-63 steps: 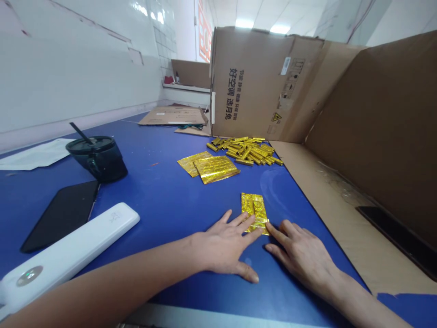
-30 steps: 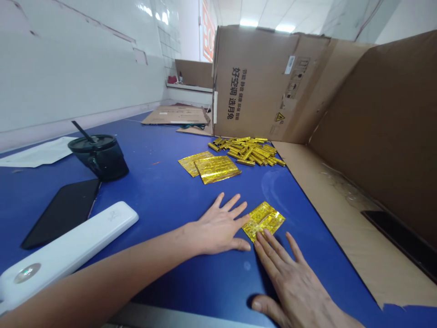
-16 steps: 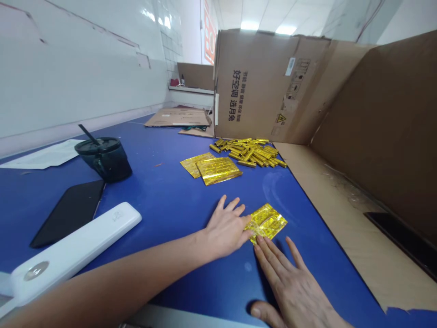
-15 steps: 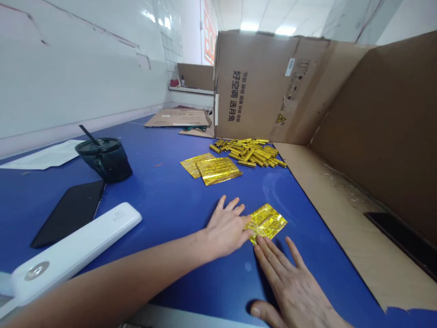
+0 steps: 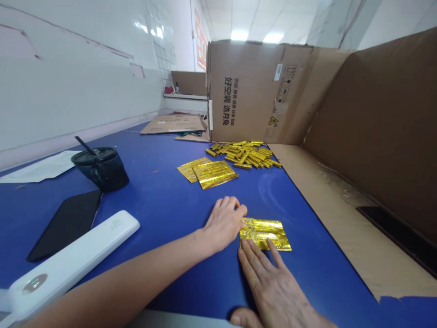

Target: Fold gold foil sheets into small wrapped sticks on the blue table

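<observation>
Flat right hand (image 5: 275, 287), fingertips (image 5: 251, 246) on foil (image 5: 268, 230)

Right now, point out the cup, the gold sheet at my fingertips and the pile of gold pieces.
Cup (image 5: 111, 172), head view, side wall.
Gold sheet (image 5: 265, 229), head view, middle of its face.
Pile of gold pieces (image 5: 248, 155), head view, its middle.

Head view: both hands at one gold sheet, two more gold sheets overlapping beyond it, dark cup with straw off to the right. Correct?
Not the cup's side: the head view shows the dark cup with straw off to the left. The rest holds: left hand and right hand at one gold sheet, two more gold sheets overlapping beyond it.
</observation>
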A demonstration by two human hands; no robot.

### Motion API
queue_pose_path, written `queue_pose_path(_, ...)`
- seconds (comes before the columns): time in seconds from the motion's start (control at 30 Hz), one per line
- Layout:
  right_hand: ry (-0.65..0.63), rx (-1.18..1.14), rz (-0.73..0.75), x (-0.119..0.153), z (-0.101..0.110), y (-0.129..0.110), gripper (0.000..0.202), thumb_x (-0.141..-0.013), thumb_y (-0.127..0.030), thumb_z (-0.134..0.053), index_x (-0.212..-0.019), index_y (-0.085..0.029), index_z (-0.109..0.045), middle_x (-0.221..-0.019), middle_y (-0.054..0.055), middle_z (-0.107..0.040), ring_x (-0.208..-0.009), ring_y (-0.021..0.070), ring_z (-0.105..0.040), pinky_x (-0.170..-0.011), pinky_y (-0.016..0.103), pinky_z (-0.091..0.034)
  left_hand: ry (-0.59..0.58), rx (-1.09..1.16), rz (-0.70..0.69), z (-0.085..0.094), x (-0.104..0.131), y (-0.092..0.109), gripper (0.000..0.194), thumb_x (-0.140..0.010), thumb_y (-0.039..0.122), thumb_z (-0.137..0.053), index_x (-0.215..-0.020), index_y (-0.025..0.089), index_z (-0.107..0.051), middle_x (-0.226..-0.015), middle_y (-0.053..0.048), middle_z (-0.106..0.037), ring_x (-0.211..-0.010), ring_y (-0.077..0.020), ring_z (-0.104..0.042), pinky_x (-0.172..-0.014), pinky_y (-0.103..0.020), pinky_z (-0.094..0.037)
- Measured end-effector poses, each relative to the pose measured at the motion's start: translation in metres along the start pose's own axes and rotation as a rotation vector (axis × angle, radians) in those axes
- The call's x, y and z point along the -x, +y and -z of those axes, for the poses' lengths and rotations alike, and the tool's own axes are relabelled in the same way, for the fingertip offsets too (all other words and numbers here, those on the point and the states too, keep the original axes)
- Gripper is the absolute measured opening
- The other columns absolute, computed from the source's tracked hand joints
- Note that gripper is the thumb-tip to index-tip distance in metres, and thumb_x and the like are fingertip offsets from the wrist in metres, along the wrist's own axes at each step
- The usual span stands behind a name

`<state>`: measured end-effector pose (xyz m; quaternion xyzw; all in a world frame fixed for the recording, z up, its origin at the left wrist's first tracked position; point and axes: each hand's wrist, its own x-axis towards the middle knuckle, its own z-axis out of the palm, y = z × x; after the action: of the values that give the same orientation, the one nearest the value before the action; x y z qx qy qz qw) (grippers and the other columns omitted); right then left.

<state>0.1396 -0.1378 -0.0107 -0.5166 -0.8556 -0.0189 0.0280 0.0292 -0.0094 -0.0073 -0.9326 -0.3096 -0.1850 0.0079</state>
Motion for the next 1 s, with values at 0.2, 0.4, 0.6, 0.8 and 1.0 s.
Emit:
queue_pose_path(0.2,0.056,0.018,0.023,0.004,-0.004,0.003,0.08,-0.075,-0.064,-0.029,-0.122,0.0,-0.039,-0.124,0.025,-0.033,-0.115,0.0354,-0.033,-0.09,0.057,-0.03,-0.067,-0.139,-0.288,0.002,0.004,0.007,0.01,-0.079,0.015,-0.045,-0.073,0.015,-0.054,-0.074,-0.003,-0.055,-0.075,-0.0177,-0.047,-0.077,-0.033,-0.034)
queue_pose_path(0.4,0.179,0.078,0.067,0.009,-0.016,0.004,0.077,-0.074,-0.064,-0.031,-0.12,-0.003,-0.045,-0.122,0.023,-0.04,-0.113,0.0339,-0.039,-0.088,0.052,-0.034,-0.094,-0.213,-0.252,0.004,0.014,0.014,0.019,-0.079,0.017,-0.044,-0.094,0.014,-0.055,-0.085,-0.006,-0.057,-0.086,-0.0215,-0.048,-0.092,-0.046,-0.02)
queue_pose_path(0.6,0.261,0.031,0.177,0.018,-0.018,0.015,0.068,-0.074,-0.059,-0.04,-0.117,-0.007,-0.049,-0.118,0.021,-0.048,-0.109,0.0317,-0.045,-0.089,0.047,-0.034,-0.135,-0.181,-0.211,0.008,0.02,0.018,0.028,-0.078,0.022,-0.043,-0.104,0.013,-0.051,-0.096,-0.008,-0.056,-0.094,-0.0236,-0.046,-0.094,-0.048,-0.017)
queue_pose_path(0.8,0.119,-0.411,-0.175,-0.006,0.044,0.054,0.029,-0.085,-0.035,-0.037,-0.091,-0.02,-0.061,-0.088,0.005,-0.066,-0.082,0.0165,-0.058,-0.074,0.027,-0.043,-0.141,-0.124,-0.178,0.007,0.026,0.021,0.038,-0.083,0.037,-0.038,-0.113,0.015,-0.046,-0.113,-0.011,-0.051,-0.107,-0.0264,-0.04,-0.094,-0.051,-0.014)
queue_pose_path(1.0,0.0,-0.352,-0.401,-0.059,0.038,0.095,0.017,-0.074,-0.032,-0.05,-0.078,-0.021,-0.063,-0.078,0.003,-0.064,-0.072,0.0167,-0.056,-0.061,0.025,-0.038,-0.185,-0.059,-0.18,0.008,0.027,0.017,0.038,-0.083,0.035,-0.037,-0.12,0.025,-0.038,-0.126,-0.012,-0.039,-0.115,-0.0293,-0.033,-0.091,-0.054,-0.017)
